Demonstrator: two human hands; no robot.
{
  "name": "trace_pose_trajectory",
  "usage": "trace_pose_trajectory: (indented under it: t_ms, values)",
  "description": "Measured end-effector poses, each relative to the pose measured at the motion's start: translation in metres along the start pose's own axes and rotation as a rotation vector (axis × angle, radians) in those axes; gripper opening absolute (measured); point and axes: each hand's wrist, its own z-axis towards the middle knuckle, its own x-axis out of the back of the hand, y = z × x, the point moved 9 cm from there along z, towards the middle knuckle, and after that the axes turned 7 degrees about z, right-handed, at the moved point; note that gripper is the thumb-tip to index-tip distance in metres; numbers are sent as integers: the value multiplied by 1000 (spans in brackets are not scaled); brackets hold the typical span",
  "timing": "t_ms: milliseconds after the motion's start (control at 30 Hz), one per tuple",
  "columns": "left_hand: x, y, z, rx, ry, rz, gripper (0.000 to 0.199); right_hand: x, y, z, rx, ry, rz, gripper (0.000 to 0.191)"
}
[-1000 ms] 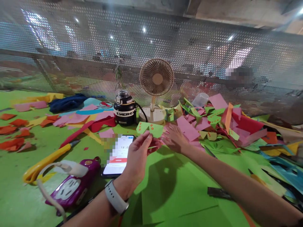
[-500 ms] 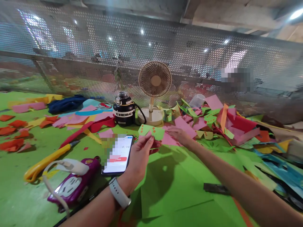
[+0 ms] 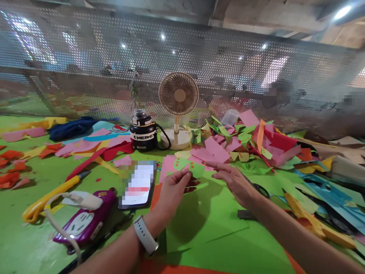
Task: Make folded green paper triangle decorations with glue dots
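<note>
My left hand (image 3: 172, 194), with a white-banded watch (image 3: 145, 235) on its wrist, pinches a small green paper piece (image 3: 197, 169) dotted with orange marks between thumb and fingers. The piece is held up above large green paper sheets (image 3: 216, 232). To its right, my right hand (image 3: 235, 182) is open, fingers stretched toward the piece, with a slight gap between them. Behind both hands lie pink paper pieces (image 3: 212, 150). A dark flat bar (image 3: 245, 214) rests on the green sheets below my right wrist.
At left are a phone (image 3: 139, 184), a purple power strip (image 3: 94, 217) and a yellow-handled cutter (image 3: 53, 198). A black bottle (image 3: 143, 133) and a fan (image 3: 178, 93) stand behind. Paper scraps (image 3: 246, 135) heap at right, near yellow-handled scissors (image 3: 316, 224). Perforated metal mesh (image 3: 114, 87) closes the back.
My right hand has drawn back from over the pink paper, toward me and to the right. My left hand still pinches the green piece, now slightly lower. The view has turned a little right.
</note>
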Motion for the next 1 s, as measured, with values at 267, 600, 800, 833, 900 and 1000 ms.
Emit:
trace_pose_trajectory:
  t_ms: [267,600,800,833,900,1000]
  values:
    - [-9,-2,-5,-16,-66,-24,22,-18,-4,-15,292,-15,-364,51]
    - [-13,-5,-5,-4,-85,-80,27,-32,-3,-26,475,43,-652,58]
    - [-16,-2,-7,-39,-103,-92,19,-41,-9,-34,565,71,-880,53]
    - [-16,-2,-7,-47,-103,-97,19,-43,-10,-35,573,69,-904,53]
    - [-17,-1,-8,-58,-110,-101,19,-45,-11,-37,582,70,-943,54]
    - [-20,-1,-9,-65,-120,-103,22,-46,-11,-38,589,77,-996,54]
